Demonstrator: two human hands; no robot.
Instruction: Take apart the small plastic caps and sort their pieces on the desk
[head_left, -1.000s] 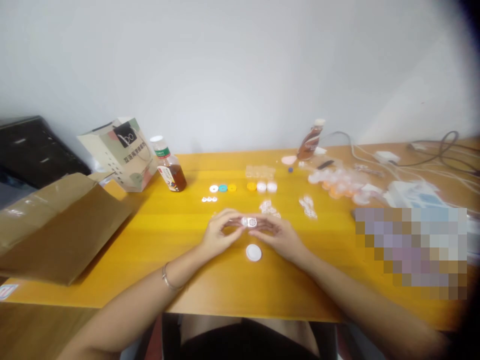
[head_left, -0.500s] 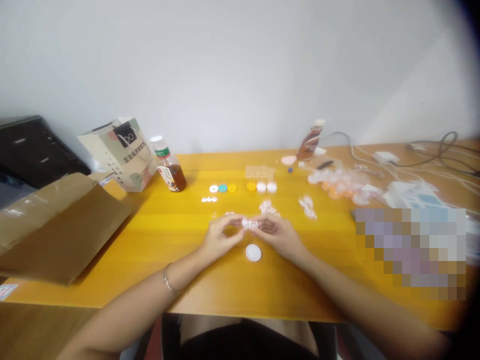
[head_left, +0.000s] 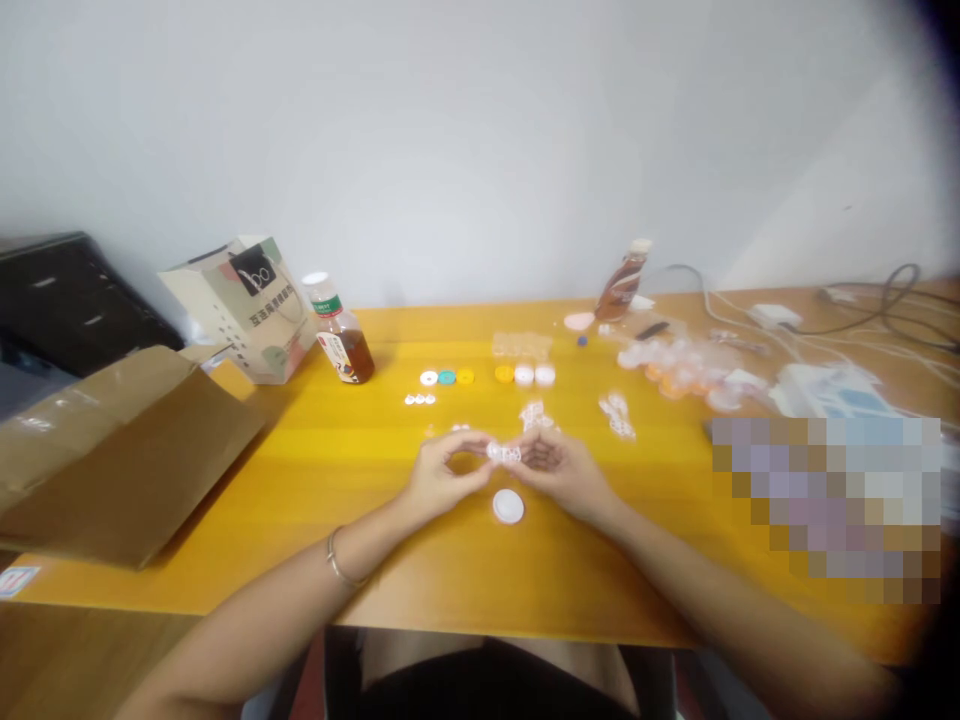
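Between my two hands, above the table, is a small white piece with reddish markings or holes [head_left: 504, 453]; blur hides its exact kind. The fingertips of my left hand [head_left: 441, 472] pinch its left end. My right hand [head_left: 568, 482] is closed on its right end with thumb and fingers. Just below them lies a round white lid-like disc [head_left: 508, 506] on the table. Beyond my fingers rests a small pile of similar white pieces [head_left: 534, 414], with another cluster [head_left: 617, 416] to the right.
A row of white, teal and yellow round caps [head_left: 447, 377] lies further back, beside a second row [head_left: 523, 375]. A cardboard box [head_left: 180, 470], paper bag [head_left: 262, 310] and drink bottle [head_left: 341, 335] stand left. At right are another bottle [head_left: 622, 283], bagged caps [head_left: 675, 365] and cables [head_left: 892, 300].
Both hands stay almost in place, still gripping the small white piece, which looks slightly turned. The whole view has shifted very slightly.
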